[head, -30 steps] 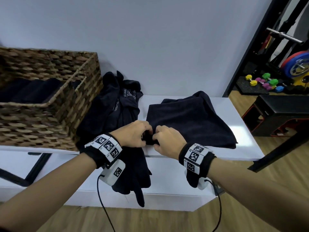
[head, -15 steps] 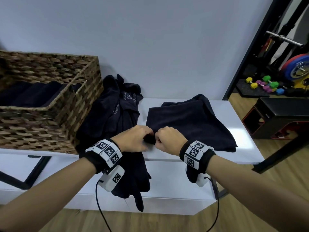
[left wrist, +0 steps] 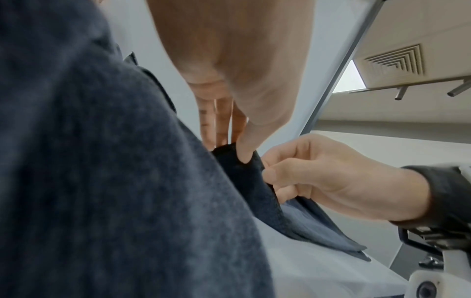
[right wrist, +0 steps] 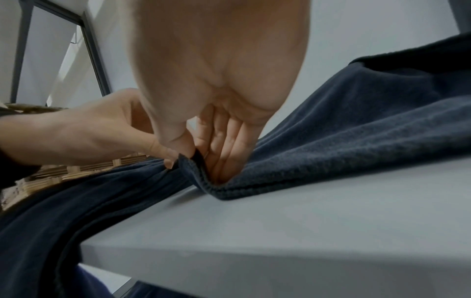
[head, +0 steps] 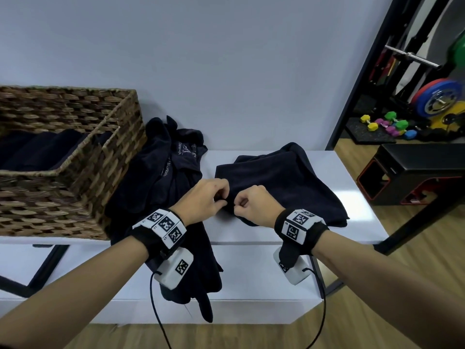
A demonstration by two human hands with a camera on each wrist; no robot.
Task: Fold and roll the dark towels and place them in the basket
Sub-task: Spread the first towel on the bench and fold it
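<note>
A dark towel (head: 281, 182) lies folded on the white table (head: 357, 205), right of centre. My left hand (head: 208, 197) and right hand (head: 251, 202) sit side by side at its near left corner, each pinching the towel's edge between thumb and fingers. The left wrist view shows my thumb on the lifted corner (left wrist: 239, 161), and the right wrist view shows the hem (right wrist: 196, 171) pinched and raised off the table. A heap of dark towels (head: 166, 182) lies between the basket and my hands and hangs over the table's front. The wicker basket (head: 83, 177) stands at the left with dark towels (head: 37, 149) inside.
The wall rises directly behind the table. To the right, past the table's end, are a black bench (head: 415, 172), coloured dumbbells (head: 387, 124) and weight plates (head: 437, 96) on the floor. Bare table surface lies right of the folded towel.
Both hands stayed at the towel's near left corner and have lifted its edge slightly. The camera view has tilted a little.
</note>
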